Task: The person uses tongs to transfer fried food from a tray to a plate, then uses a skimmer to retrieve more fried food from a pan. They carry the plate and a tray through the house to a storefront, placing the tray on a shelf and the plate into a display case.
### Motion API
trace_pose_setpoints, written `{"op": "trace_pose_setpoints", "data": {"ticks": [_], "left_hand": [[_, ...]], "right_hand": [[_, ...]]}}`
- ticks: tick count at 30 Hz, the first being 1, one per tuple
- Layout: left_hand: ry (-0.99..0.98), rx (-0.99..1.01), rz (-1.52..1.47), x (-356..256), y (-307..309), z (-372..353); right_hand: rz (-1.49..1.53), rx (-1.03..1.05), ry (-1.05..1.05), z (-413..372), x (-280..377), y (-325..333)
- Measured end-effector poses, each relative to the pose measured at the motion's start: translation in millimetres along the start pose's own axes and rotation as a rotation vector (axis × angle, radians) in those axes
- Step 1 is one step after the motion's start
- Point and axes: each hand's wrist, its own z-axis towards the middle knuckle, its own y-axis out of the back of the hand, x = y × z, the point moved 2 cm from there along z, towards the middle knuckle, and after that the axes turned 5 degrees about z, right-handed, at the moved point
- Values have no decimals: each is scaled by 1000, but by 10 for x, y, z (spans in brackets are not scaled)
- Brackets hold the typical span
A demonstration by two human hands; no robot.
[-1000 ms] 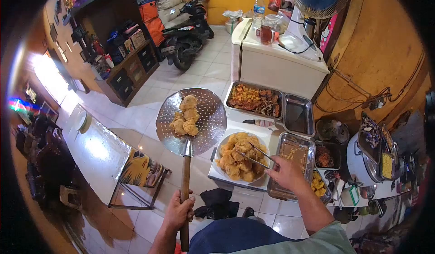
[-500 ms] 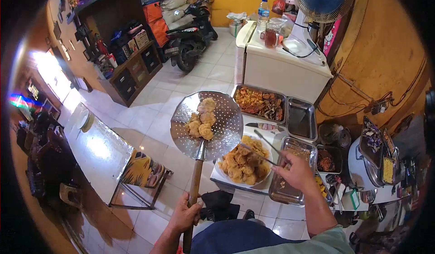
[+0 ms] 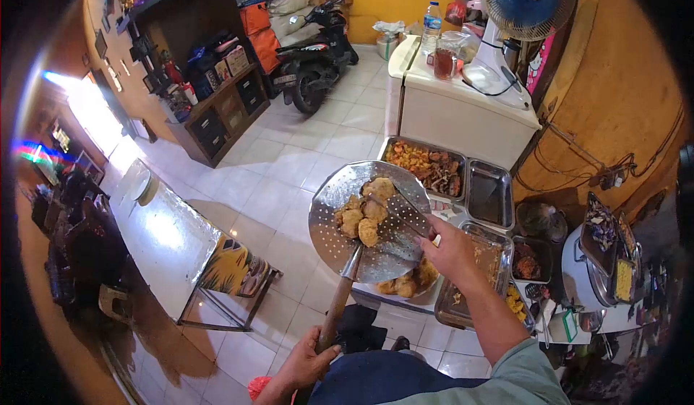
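Note:
My left hand (image 3: pixel 311 358) is wrapped round the wooden handle (image 3: pixel 338 304) of a large perforated skimmer (image 3: pixel 329 224). Several golden-brown fried pieces (image 3: pixel 369 231) lie on the skimmer's metal dish. In my right hand (image 3: pixel 450 250) are slim metal tongs (image 3: pixel 410 217), closed in by thumb and fingers, with their tips reaching over the dish to the upper fried pieces. Below the skimmer, a pile of fried food (image 3: pixel 397 286) sits on a white plate, mostly hidden by the dish.
Right of the plate stands a metal tray (image 3: pixel 447 309) with crumbs. Behind it are a tray of cooked food (image 3: pixel 463 161) and another metal tray (image 3: pixel 490 195). A white chest (image 3: pixel 463 112) rises beyond. On the left is a shiny table (image 3: pixel 159 224); a motorbike (image 3: pixel 311 80) is parked farther back.
The skimmer has moved right, over the plate, hiding much of the pile. My right hand has brought the tongs from above the plate to the fried pieces on the skimmer.

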Motion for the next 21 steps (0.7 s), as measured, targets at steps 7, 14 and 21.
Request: {"op": "trace_pose_setpoints", "data": {"ticks": [7,14,21], "left_hand": [[11,1,-51,23,25,32],[-20,-68,-119,-30,116,103],[-53,-194,-234,22,265,187]], "right_hand": [[219,-3,-91,30,-221,-35],[434,-51,-71,-192,-130,357],[293,137,-205,-645,-247,657]]}}
